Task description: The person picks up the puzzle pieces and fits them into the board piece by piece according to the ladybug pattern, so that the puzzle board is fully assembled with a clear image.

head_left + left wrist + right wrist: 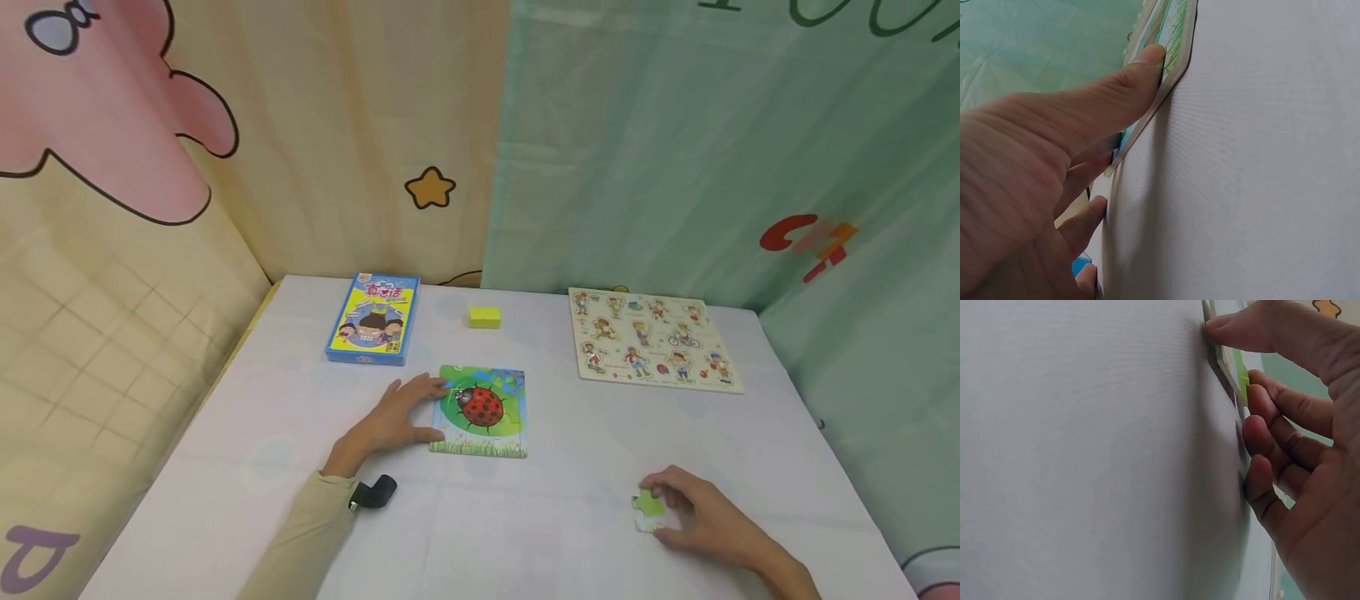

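A square ladybug jigsaw puzzle [482, 407] lies flat on the white table, grass printed along its front edge. My left hand [397, 415] rests at its left side, thumb on the lower part of the edge and fingertips near the upper corner. Seen from the left wrist, the thumb [1141, 75] lies on the puzzle's rim, the fingers spread beyond. Off to the right, my right hand [697, 512] holds a small green and white puzzle piece [647, 510] by its edges between thumb and fingers. The right wrist view shows that piece [1238, 372] edge-on, close over the table.
Behind the puzzle stand a blue and yellow card box [375, 321] at left and a small yellow block [484, 317]. A wooden picture board [652, 342] with several figures lies at the back right. Printed curtains [622, 150] hang along the table's back and sides.
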### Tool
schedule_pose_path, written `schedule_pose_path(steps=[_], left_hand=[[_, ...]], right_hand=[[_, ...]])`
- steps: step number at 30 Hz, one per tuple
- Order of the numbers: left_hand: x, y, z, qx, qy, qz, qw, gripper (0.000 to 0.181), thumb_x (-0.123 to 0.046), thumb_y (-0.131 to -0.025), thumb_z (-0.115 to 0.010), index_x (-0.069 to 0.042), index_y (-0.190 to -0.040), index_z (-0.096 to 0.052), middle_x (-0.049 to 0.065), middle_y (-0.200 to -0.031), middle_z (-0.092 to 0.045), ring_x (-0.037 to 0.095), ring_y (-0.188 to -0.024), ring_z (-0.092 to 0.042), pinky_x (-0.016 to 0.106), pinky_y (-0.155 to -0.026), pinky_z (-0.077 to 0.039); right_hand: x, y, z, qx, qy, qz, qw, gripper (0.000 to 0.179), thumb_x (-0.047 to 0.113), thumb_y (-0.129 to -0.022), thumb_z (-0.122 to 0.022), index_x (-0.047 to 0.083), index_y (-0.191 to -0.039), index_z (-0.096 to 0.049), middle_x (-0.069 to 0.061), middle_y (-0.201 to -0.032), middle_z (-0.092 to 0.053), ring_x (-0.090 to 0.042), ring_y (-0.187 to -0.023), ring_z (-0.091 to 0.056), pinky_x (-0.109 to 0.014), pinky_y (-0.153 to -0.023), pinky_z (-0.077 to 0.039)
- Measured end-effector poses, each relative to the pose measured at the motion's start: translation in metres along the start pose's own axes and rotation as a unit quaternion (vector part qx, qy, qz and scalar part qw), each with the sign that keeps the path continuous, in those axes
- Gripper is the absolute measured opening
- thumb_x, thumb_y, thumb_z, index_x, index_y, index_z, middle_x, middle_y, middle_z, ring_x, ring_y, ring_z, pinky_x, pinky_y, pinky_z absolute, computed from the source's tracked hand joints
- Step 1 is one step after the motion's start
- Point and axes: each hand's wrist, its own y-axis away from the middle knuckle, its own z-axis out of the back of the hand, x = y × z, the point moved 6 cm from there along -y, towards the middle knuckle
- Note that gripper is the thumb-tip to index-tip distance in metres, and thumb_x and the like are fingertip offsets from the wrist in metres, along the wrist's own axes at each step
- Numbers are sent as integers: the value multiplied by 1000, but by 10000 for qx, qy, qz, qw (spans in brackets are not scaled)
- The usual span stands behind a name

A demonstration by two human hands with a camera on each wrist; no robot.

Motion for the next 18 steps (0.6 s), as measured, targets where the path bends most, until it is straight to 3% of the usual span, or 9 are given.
schedule_pose_path(steps=[3,6,13,18], left_hand=[[0,0,-1,13,15,-1,10000,70,-35,-83,-81,-15,-144,-54,4,-160,-40,34,-154,-19,61,-124,-3],[0,-1,-2,43,-11,25,10000,71,-36,-83,-81,-16,-145,-53,3,-160,-39,33,-154,-18,60,-125,-2],[1,-2,0,29,-39,21,10000,71,-36,-83,-81,-16,-145,-53,3,-160,-39,33,-155,-18,59,-125,-2],[2,0,-1,3,-30,-1,10000,71,-36,-83,-81,-15,-145,-53,4,-160,-39,34,-154,-18,60,-125,-3]], right_hand=[[4,-4,0,-242,253,169,9992,54,27,-72,-90,23,-119,-63,19,-105,-59,0,-92,-55,-10,-83,-45],[10,-10,0,-401,323,311,9982,55,26,-72,-91,23,-119,-63,17,-111,-61,-1,-95,-57,-13,-85,-47],[23,-31,-4,-171,381,158,9990,54,26,-76,-88,25,-123,-63,18,-116,-62,0,-93,-57,-23,-81,-52],[36,-47,-10,-50,252,307,9992,51,25,-78,-86,24,-124,-64,17,-116,-64,-1,-94,-58,-25,-81,-54]])
